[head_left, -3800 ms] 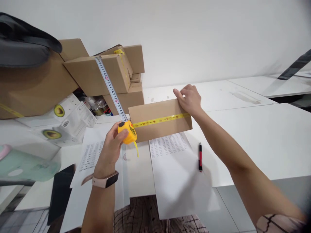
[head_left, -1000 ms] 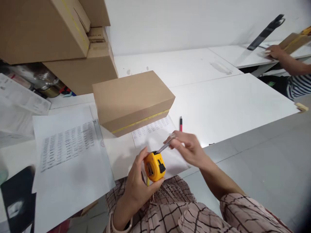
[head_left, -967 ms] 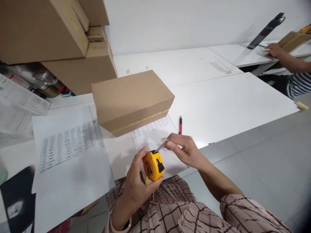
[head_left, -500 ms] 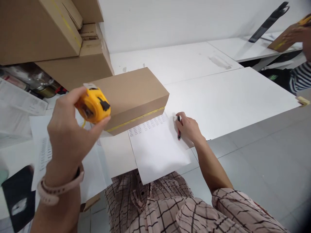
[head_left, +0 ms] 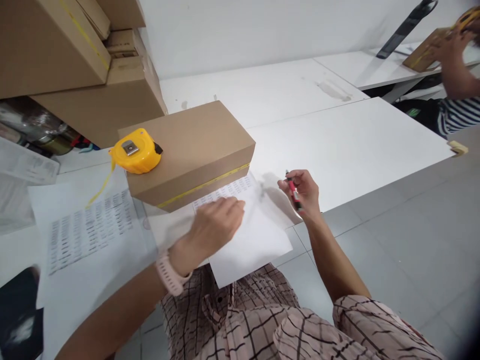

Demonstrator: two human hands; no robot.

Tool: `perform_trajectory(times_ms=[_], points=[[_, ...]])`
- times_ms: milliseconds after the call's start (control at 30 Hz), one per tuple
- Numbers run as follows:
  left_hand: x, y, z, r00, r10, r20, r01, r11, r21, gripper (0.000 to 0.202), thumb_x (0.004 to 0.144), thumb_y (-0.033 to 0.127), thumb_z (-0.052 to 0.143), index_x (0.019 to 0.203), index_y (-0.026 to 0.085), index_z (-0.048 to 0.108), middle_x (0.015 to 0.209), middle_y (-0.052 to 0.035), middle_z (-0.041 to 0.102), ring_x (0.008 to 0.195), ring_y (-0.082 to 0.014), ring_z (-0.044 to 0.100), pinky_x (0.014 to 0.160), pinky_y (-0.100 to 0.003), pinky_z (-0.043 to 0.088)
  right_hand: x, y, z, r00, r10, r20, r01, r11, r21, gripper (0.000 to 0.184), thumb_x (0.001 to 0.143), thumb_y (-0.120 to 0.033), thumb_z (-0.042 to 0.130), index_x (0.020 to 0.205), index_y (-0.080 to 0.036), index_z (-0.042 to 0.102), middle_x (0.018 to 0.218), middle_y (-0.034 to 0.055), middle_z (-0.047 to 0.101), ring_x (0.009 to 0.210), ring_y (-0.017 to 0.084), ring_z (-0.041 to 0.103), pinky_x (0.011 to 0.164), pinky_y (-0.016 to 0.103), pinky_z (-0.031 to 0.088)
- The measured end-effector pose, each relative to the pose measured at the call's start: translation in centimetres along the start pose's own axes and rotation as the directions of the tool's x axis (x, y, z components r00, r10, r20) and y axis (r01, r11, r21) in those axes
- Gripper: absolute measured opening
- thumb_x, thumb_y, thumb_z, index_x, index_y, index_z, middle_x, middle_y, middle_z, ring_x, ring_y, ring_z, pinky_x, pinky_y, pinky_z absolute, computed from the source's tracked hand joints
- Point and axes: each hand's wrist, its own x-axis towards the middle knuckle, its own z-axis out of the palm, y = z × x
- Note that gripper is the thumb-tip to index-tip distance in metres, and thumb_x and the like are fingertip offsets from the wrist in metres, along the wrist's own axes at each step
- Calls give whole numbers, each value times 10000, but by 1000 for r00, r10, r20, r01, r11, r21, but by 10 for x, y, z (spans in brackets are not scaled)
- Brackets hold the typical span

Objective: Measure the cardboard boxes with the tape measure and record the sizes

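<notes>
Curling inward, the right hand (head_left: 309, 194) holds a tilted pen (head_left: 292, 187).

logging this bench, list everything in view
tables: 2+, white, centre to right
wall: 1, white, behind
near box: 1, brown, left of centre
tape measure: 1, yellow, on near box
papers: 2+, white, left and centre
stacked boxes: several, brown, upper left
clutter: uncounted, mixed colours, left
carton: 1+, white, left edge
flat item: 1, black, lower left
long object: 1, dark, upper right
far box: 1, brown, upper right
co-worker: 1, striped clothing, right edge
far item: 1, yellow, by co-worker
pen: 1, red and black, right hand
garment: 1, pink check, bottom
left hand: 1, pink wristband, over centre paper
right hand: 1, bare, around pen
</notes>
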Motion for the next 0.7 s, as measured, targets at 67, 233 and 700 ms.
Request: perform_trajectory(times_ms=[67, 233, 700], points=[[4, 22, 28, 958, 23, 287, -3, 998, -69, 242, 1032, 231, 502, 1169, 133, 675, 1218, -127, 734, 843, -180, 725, 614, -261, 526, 1, -5, 13, 998, 40, -44, -39, 999, 22, 312, 889, -500, 703, 814, -237, 553, 598, -51, 568, 541, 110, 481, 584, 278, 412], [19, 35, 59, 825, -70, 561, 104, 994, -29, 601, 1040, 448, 488, 1508, 75, 429, 1602, -263, 400, 1062, -283, 721, 764, -345, 596, 8, -7, 38, 921, 193, 339, -267, 945, 188, 388, 859, -594, 699, 959, -234, 593, 665, -19, 640, 633, 144, 559, 643, 295, 433], [22, 27, 64, 826, -74, 559, 174, 976, -127, 564, 1023, 477, 504, 1484, 158, 447, 1648, -225, 328, 1054, -275, 718, 758, -362, 627, 34, 9, 62, 928, 101, 360, -95, 995, -33, 423, 828, -552, 718, 720, -227, 469, 607, -59, 430, 573, 104, 354, 531, 269, 289]])
